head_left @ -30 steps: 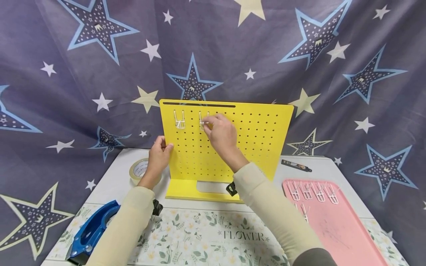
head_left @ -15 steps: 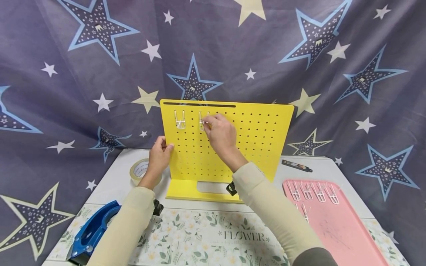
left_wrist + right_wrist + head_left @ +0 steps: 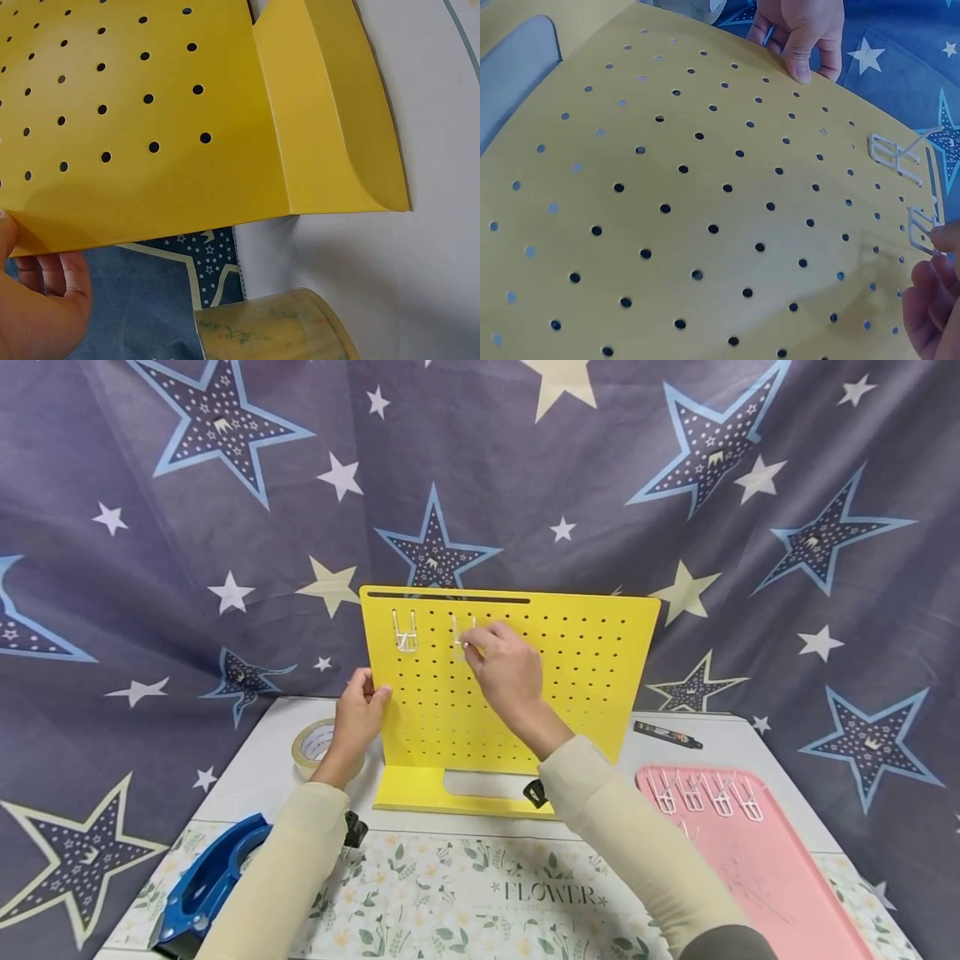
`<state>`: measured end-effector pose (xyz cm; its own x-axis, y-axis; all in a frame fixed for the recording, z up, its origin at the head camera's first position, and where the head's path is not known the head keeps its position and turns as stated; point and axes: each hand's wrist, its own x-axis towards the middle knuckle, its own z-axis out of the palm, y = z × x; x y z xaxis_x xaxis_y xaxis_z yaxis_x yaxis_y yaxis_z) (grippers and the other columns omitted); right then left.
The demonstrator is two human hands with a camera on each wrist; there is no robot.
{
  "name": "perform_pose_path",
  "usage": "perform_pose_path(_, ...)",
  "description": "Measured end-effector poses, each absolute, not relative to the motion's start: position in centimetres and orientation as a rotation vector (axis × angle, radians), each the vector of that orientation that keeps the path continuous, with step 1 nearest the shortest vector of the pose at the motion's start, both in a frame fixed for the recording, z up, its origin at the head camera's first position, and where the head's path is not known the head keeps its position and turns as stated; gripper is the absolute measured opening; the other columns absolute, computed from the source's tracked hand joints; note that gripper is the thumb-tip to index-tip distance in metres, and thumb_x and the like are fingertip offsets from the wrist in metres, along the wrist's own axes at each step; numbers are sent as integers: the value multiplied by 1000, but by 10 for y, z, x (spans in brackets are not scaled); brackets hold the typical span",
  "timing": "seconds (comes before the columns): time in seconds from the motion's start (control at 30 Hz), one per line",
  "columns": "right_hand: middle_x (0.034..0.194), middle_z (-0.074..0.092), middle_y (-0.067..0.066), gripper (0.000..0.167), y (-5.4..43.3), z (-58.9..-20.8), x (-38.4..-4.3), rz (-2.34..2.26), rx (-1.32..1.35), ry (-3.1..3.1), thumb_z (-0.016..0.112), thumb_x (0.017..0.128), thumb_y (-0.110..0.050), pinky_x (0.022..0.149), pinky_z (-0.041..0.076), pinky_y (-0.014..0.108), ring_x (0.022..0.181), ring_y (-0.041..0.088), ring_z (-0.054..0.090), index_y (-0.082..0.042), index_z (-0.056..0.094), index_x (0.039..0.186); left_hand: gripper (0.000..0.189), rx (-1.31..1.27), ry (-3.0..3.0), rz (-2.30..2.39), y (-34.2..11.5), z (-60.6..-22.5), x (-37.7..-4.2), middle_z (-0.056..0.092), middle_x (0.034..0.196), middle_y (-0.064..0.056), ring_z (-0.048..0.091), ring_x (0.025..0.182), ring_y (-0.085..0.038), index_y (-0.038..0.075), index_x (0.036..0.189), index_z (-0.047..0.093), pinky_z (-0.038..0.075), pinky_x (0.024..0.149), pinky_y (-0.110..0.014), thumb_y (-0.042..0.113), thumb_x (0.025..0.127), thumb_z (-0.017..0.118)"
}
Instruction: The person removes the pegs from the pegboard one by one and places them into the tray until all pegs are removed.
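Observation:
A yellow pegboard (image 3: 577, 693) stands upright on its base. My left hand (image 3: 358, 714) grips its left edge, thumb on the front and fingers behind, as the left wrist view also shows. Near the top, my right hand (image 3: 512, 672) pinches a white wire hook (image 3: 915, 232) between thumb and fingers. The hook's two prongs are close to the upper holes; whether they touch the board I cannot tell, and the hand covers part of it. Another white wire hook (image 3: 406, 633) hangs on the board at the upper left corner.
A pink tray (image 3: 750, 877) with several white wire hooks (image 3: 692, 792) lies at the right. Behind it is a black marker-like pen (image 3: 667, 734). A tape roll (image 3: 311, 745) and a blue tape dispenser (image 3: 202, 885) are at the left. A star-patterned curtain (image 3: 525, 468) hangs behind.
My right hand has shifted slightly right and down with the wire hook, whose prong tips no longer line up with the top holes. The left hand has stayed on the board's edge.

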<state>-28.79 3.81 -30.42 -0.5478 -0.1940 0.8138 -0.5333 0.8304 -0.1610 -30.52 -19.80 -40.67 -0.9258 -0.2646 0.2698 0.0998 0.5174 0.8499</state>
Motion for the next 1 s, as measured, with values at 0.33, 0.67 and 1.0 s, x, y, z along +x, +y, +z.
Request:
perform_pose_path(0.33, 90, 75, -1, 8, 82, -313, -274, 517, 560, -2177, 76, 91, -17, 49, 42, 25, 68, 14, 66, -22, 81, 95, 22, 160, -2397, -1387, -196, -406, -304, 61, 105, -12, 58, 96, -27, 12, 123, 54, 47, 83, -37, 21, 104, 58)
perform_pose_path(0.67, 93, 76, 0, 5, 139, -325, -259, 589, 541, -2284, 80, 87, -16, 60, 52, 32, 72, 19, 70, -20, 79, 91, 22, 160, -2388, -1394, -196, -405, -304, 63, 109, -13, 59, 98, -27, 11, 124, 53, 48, 82, -36, 20, 104, 58)
perform_pose_path(1.0, 89, 76, 4, 7, 185, -348, -245, 613, 485, -2406, 83, 84, -18, 66, 53, 39, 72, 22, 69, -17, 78, 88, 23, 178, -2396, -1430, -196, -405, -305, 63, 112, -12, 59, 99, -26, 12, 125, 52, 47, 83, -35, 21, 104, 58)
